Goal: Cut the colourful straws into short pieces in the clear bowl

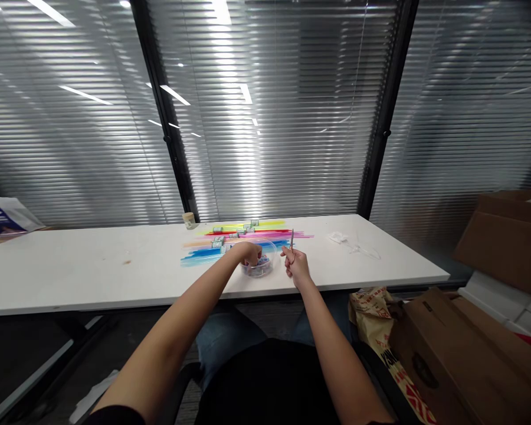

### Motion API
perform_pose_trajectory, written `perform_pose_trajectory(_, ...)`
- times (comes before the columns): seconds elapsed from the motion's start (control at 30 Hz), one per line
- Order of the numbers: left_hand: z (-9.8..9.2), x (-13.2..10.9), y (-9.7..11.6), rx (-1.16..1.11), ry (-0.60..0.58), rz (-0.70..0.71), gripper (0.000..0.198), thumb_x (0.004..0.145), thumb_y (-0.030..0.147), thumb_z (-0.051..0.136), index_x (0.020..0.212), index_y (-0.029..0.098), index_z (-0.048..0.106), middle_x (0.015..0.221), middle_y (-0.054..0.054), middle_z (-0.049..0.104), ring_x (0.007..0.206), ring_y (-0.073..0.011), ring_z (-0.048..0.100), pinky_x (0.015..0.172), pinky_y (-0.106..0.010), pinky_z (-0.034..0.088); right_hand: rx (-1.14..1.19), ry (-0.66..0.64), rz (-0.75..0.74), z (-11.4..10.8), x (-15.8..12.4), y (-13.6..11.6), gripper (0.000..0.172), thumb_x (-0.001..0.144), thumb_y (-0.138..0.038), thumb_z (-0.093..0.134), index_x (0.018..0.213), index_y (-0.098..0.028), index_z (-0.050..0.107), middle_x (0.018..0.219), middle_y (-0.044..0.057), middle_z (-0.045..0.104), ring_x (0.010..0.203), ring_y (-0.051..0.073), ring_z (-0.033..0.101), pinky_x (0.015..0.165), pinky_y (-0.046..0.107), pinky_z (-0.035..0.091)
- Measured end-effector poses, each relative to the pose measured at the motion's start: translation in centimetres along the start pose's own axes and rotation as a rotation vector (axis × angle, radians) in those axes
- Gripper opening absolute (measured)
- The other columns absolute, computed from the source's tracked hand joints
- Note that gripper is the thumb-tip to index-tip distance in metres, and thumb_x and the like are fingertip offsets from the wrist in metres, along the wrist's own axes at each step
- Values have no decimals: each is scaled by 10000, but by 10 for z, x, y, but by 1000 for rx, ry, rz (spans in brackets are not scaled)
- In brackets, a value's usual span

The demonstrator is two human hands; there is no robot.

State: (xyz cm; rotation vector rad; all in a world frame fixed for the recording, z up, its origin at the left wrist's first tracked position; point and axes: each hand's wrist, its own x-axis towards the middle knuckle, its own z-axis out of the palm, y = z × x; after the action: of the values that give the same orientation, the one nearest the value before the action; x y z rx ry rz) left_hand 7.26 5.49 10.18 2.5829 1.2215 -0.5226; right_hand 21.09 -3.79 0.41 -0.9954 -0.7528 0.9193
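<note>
Just below mid-frame, the left hand [251, 255] has its fingers in a clear tub [257, 272]; I can't tell whether they grip anything. Right of centre, the right hand [297, 267] grasps a slim upright tool [292, 238], near coloured strips [203, 254].

A clear, round tub [257, 273] of small bluish-purple pieces [262, 260] sits open near the counter's [115, 284] front edge with the left hand [251, 254] dipped in, while a slim, scissor-like tool [292, 238] points upward from the right hand [297, 267] just beside it.
</note>
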Motion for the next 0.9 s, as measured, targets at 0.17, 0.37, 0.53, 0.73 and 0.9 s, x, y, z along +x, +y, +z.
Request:
perform_pose_trajectory(0.17, -9, -8, 5, -148, -104, -2, 611, 588, 120, 627, 1189, 171, 531, 993, -98, 683, 715, -183, 677, 618, -257, 564, -15, -8, -6, 0, -1, -1, 349, 689, -503, 672, 671, -166, 585, 408, -85, 402, 305, 42, 268, 283, 180, 178)
perform_pose_trajectory(0.37, -13, -20, 16, -314, -131, 94, 438, 763, 219, 554, 1200, 201, 520, 1107, -96, 653, 851, -161, 661, 660, -228, 569, -23, -12, -3, 1, -3, -4, 352, 693, -505, 672, 672, -165, 583, 406, -86, 400, 305, 42, 269, 287, 183, 185)
perform_pose_trajectory(0.53, -17, -26, 22, 10, -130, -100, 600, 601, 161, 726, 1181, 199, 578, 1184, -129, 622, 849, -248, 667, 660, -302, 573, -39, -13, -6, 1, -1, -2, 352, 695, -504, 669, 675, -164, 583, 406, -86, 398, 304, 43, 272, 278, 182, 184)
perform_pose_trajectory(0.73, -11, -38, 37, 304, -108, -181, 734, 471, 152, 843, 1166, 191, 610, 1148, -146, 644, 863, -295, 663, 712, -332, 541, -31, -13, 0, 1, 1, 0, 358, 693, -512, 671, 672, -165, 584, 400, -84, 401, 301, 42, 265, 276, 183, 178)
perform_pose_trajectory(0.9, -4, -33, 25, 273, -78, -141, 643, 503, 76, 787, 1114, 156, 604, 981, -135, 693, 803, -283, 668, 703, -357, 534, -19, -19, 1, 0, 0, 0, 362, 685, -512, 685, 674, -162, 589, 404, -82, 401, 309, 41, 268, 282, 182, 174)
